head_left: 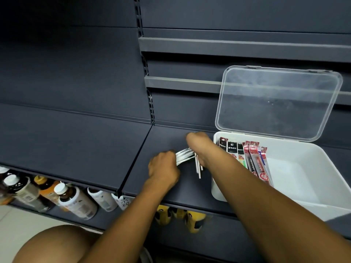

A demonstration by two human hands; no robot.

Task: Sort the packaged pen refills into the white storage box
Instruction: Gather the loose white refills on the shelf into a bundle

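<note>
A white storage box (296, 173) stands on the dark shelf at the right, its clear lid (277, 101) propped upright behind it. Several packaged pen refills (254, 160) in black and red wrappers lie along its left side. Just left of the box, my left hand (163, 166) is closed around a bundle of white refill packs (185, 155), blurred by motion. My right hand (199, 147) grips the same bundle's other end, and a few white packs (199, 168) hang down beneath it.
The dark shelf (76, 145) runs left with a divider seam (136, 160). Below it, bottles (76, 200) lie on a lower shelf at the left and yellow packages (190, 219) sit under the middle. Grey shelf rails (190, 46) jut out above the box.
</note>
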